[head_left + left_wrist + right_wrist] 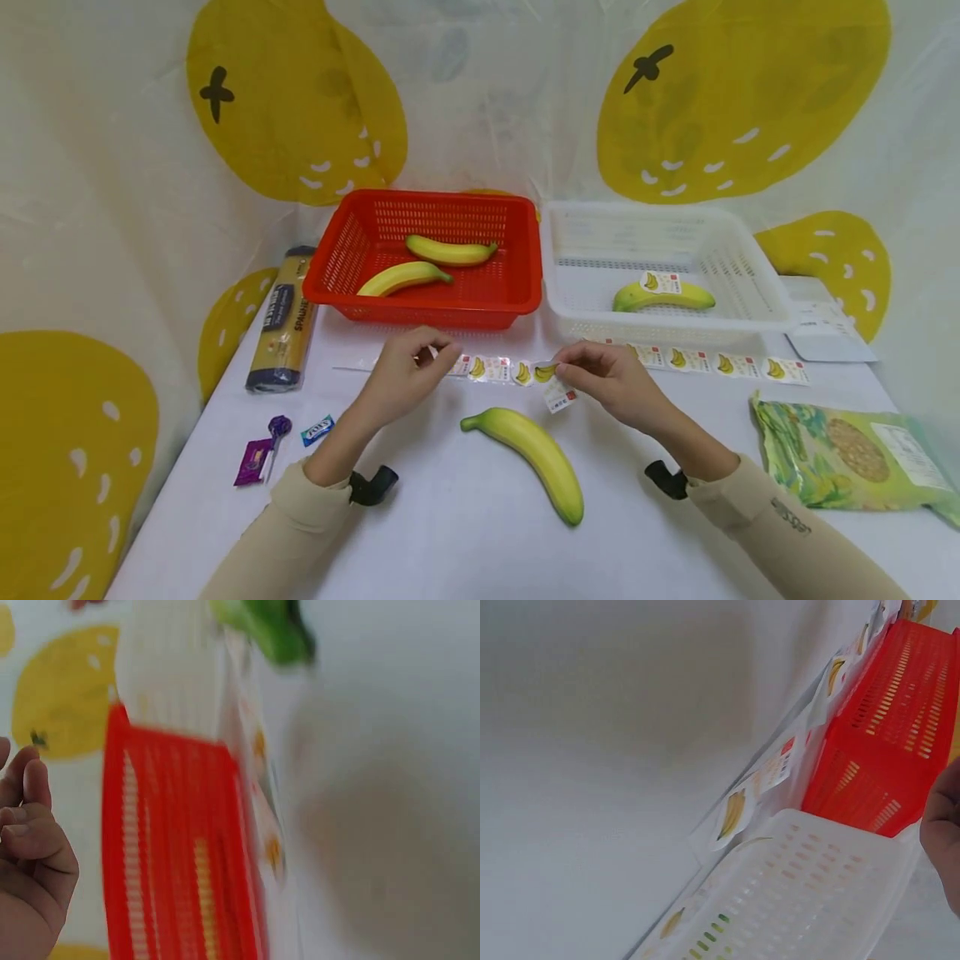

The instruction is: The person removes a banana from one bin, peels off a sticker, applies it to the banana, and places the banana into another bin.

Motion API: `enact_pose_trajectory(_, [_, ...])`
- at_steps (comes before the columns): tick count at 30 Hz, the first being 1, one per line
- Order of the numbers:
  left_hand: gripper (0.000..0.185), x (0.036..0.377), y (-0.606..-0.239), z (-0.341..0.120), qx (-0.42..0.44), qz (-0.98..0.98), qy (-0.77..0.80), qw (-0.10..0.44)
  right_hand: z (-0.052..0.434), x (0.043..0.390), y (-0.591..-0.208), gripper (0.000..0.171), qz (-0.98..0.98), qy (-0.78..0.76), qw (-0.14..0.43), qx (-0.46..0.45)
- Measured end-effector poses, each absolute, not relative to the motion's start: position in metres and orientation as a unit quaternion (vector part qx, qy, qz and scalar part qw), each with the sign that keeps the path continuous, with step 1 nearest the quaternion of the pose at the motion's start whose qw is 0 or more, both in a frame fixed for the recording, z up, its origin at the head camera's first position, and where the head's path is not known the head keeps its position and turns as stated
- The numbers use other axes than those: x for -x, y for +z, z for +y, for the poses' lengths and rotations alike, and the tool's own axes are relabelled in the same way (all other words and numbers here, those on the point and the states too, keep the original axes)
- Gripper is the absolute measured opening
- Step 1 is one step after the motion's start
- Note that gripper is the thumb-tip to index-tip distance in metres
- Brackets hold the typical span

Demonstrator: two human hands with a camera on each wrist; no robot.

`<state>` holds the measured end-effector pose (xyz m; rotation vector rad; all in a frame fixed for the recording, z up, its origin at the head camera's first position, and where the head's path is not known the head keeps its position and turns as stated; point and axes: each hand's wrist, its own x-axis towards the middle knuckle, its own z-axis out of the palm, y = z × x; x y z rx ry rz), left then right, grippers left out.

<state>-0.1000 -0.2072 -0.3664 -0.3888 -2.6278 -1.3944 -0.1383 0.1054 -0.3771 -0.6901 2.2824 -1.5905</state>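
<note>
Head view: both hands pinch the sticker strip [495, 368] mid-desk, left hand [408, 375] fingers clamped, right hand [611, 379] peeling one sticker [558, 394]; banana [532, 454] lies toward the near edge, open desk around.

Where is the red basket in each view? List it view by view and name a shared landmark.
Head: red basket, upper centre, left of the white basket.
Left wrist: lower centre, blurred.
Right wrist: upper right.
Shared landmark: the sticker strip running along the baskets.
</note>
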Motion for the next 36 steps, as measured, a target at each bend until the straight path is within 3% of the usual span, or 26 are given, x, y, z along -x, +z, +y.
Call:
enact_pose_trajectory(8, [0.012, 0.083, -0.368, -0.150, 0.161, -0.854, -0.494, 0.031, 0.101, 0.121, -0.378, 0.012, 0.814, -0.506, 0.109, 0.266])
enact_pose_trajectory(19, [0.004, 0.084, -0.374, -0.135, 0.200, -0.861, -0.468, 0.027, 0.098, 0.114, -0.381, 0.013, 0.816, -0.498, 0.100, 0.275])
enact_pose_trajectory(25, [0.005, 0.085, -0.372, -0.135, 0.185, -0.855, -0.484, 0.010, 0.099, 0.112, -0.382, 0.020, 0.821, -0.497, 0.100, 0.265])
enact_pose_trajectory(36, [0.010, 0.087, -0.373, -0.139, 0.098, -0.832, -0.544, -0.035, 0.104, 0.106, -0.387, 0.010, 0.839, -0.469, 0.135, 0.241])
